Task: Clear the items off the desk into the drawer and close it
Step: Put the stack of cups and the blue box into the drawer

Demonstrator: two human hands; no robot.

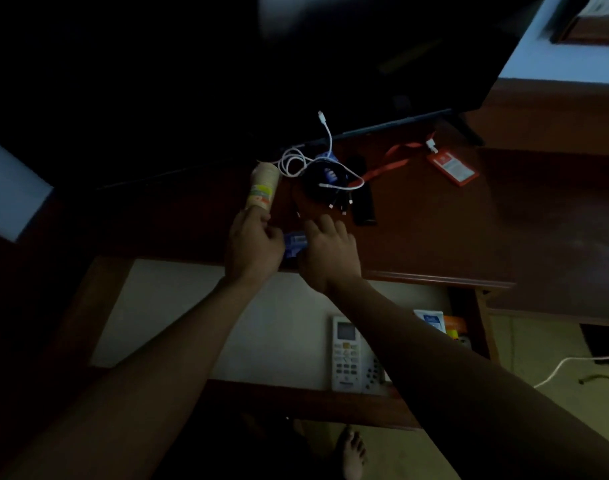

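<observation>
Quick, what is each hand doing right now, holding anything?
Left hand: closed on the blue packet at the desk's front edge.
Right hand: fingers on the same blue packet; a full grip cannot be told.

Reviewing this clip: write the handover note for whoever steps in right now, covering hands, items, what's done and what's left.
Left hand and right hand are both on a small blue packet at the desk's front edge; grip unclear. Drawer is open and holds a white remote and other small items. On the desk: a tan bottle, white cable, a black cable bundle, a dark remote, an orange lanyard badge. Left: move these in, close drawer.
</observation>
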